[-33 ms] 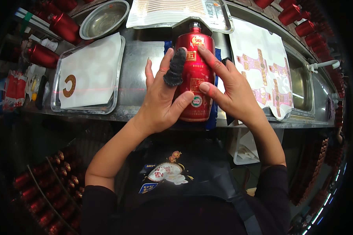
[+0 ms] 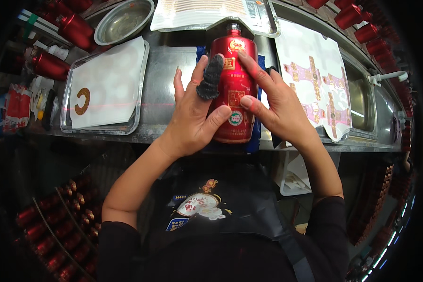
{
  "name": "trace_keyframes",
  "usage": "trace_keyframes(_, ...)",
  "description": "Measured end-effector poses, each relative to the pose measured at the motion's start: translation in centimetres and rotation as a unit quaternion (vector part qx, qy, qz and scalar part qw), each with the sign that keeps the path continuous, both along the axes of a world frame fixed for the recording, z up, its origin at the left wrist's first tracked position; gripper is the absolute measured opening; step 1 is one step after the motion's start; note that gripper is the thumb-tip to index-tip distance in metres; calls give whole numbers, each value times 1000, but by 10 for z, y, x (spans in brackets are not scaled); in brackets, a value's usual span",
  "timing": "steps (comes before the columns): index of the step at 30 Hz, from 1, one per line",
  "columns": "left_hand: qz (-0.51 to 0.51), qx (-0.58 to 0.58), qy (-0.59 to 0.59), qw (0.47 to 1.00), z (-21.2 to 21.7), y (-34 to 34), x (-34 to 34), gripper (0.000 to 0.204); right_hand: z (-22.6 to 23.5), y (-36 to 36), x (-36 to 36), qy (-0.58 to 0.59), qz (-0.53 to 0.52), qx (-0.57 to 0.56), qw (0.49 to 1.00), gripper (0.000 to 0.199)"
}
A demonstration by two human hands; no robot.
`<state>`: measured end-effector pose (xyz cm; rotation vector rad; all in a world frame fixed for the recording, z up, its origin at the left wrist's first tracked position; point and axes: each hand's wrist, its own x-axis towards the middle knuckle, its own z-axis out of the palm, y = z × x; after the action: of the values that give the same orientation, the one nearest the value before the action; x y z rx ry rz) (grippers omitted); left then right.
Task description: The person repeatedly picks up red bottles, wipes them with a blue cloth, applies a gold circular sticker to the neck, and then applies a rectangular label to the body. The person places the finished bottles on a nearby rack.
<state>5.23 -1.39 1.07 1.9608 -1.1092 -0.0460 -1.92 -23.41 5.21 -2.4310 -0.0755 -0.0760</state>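
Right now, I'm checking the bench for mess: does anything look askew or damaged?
Mildly: the white sheet sits askew in the left tray, its upper corner crossing the rim. The bottle shows no obvious damage, though it is partly covered.

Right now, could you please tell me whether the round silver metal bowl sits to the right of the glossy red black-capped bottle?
No, the bowl sits toward the upper left, left of the bottle.
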Motion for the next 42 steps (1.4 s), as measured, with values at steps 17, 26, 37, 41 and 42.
trace_keyframes(17, -40, -84, 167, 982, -22, 14, 7, 97, -29, -14, -18, -28, 44, 92, 994, 83)
trace_keyframes(26, -62, -72, 90, 991, -15, 12, 6, 92, -21, -11, -21, -7, 57, 71, 996, 85)
trace_keyframes(37, -48, -56, 7, 997, -9, 7, 5, 85, -13, -8, -18, -16, 62, 47, 997, 80)
trace_keyframes(41, -37, -61, 7, 997, -6, 6, 4, 87, -6, -10, -13, -9, 26, 65, 998, 85)
trace_keyframes(42, -33, -56, 6, 998, -5, 5, 4, 87, -4, -11, -11, -15, 15, 53, 998, 86)
